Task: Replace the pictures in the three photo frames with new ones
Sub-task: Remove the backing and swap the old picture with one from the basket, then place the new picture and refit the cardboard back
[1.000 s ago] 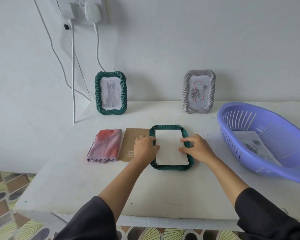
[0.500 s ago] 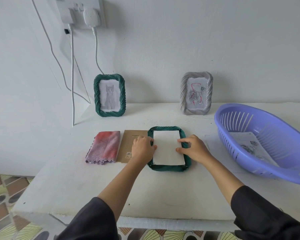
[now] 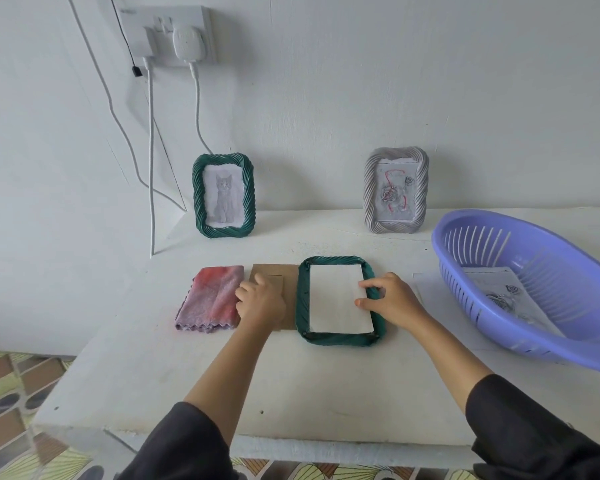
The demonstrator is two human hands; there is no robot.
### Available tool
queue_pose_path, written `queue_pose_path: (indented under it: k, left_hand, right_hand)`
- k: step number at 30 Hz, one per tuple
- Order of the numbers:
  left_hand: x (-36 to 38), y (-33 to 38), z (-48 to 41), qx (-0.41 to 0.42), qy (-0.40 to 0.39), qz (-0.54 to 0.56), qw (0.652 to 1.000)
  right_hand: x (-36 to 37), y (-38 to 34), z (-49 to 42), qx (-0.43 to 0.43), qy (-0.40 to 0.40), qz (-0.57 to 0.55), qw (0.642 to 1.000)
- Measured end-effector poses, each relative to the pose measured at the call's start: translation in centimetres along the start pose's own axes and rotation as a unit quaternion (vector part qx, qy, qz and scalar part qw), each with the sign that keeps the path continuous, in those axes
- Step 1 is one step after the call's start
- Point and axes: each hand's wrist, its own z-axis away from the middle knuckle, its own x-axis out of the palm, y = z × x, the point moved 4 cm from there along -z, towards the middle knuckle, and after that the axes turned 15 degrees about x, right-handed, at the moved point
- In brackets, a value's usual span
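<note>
The green frame (image 3: pixel 340 332) lies face down near the middle of the desk (image 3: pixel 291 382), its long axis running from the front edge toward the back edge. A white sheet (image 3: pixel 336 299), blank side up, sits inside the frame recess. The right hand (image 3: pixel 392 301) rests on the right rim of this frame, with index finger and thumb laid out on the right margin of the sheet. They press it flat and enclose nothing. The left hand (image 3: pixel 260 303) lies on the brown backing board (image 3: pixel 274 278), fingers bent down at the board's left edge. Whether they have hooked under that edge cannot be determined. The backing board lies flat just left of the frame, its right edge meeting the left rim and its long axis parallel to that of the frame. Judged from this layout, the current step is refitting the board over the sheet. The board must travel right without rotation and drop squarely into the recess. The left hand is the nearer one, and the right hand must clear the sheet as the board arrives. A folded pink cloth (image 3: pixel 212 299) lies immediately left of the board. At the back edge, a second green frame (image 3: pixel 224 233) with a cat picture and a grey frame (image 3: pixel 395 228) with a rose drawing stand upright. A purple basket (image 3: pixel 482 306) at the right edge holds a printed sheet (image 3: pixel 503 289).
</note>
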Motion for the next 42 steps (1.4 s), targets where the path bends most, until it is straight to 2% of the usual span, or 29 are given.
queue_pose_path:
  k: [7, 14, 20, 27, 32, 34, 37, 40, 42]
  left_hand:
    - [0.1, 0.5, -0.6, -0.032, -0.015, -0.026, 0.999]
    - [-0.8, 0.0, -1.1, -0.057, 0.026, 0.064, 0.996]
    - [-1.5, -1.3, -2.1, -0.031, 0.038, 0.125, 0.991]
    - [-5.1, -1.8, -1.2, 0.004, 0.186, 0.177, 0.966]
    - [-7.4, -0.2, 0.6, 0.068, 0.266, 0.263, 0.925]
    - [-7.3, 0.8, 0.9, 0.089, 0.253, 0.351, 0.897]
    - [-5.1, 2.4, 0.9, 0.057, 0.15, 0.524, 0.836]
    - [-2.0, 4.3, 1.2, 0.043, 0.051, 0.546, 0.835]
    - [-0.6, 5.1, 1.3, 0.042, 0.035, 0.52, 0.853]
  right_hand:
    - [0.1, 0.0, 0.0, -0.002, -0.003, 0.004, 1.0]
    - [0.0, 0.1, 0.0, -0.001, -0.001, 0.002, 1.0]
    - [0.0, 0.1, 0.0, 0.002, -0.001, 0.001, 1.0]
    - [-0.1, 0.0, 0.0, -0.001, -0.005, 0.007, 1.0]
    - [-0.3, -0.1, 0.3, 0.013, -0.008, -0.041, 0.999]
    - [-0.8, -0.5, 0.5, 0.021, 0.011, -0.073, 0.997]
    - [-1.5, -1.2, 0.9, 0.013, 0.04, -0.12, 0.992]
    - [-1.2, -1.8, 1.2, 0.012, -0.018, -0.178, 0.984]
    - [-0.7, -1.8, 1.1, 0.02, -0.035, -0.176, 0.984]
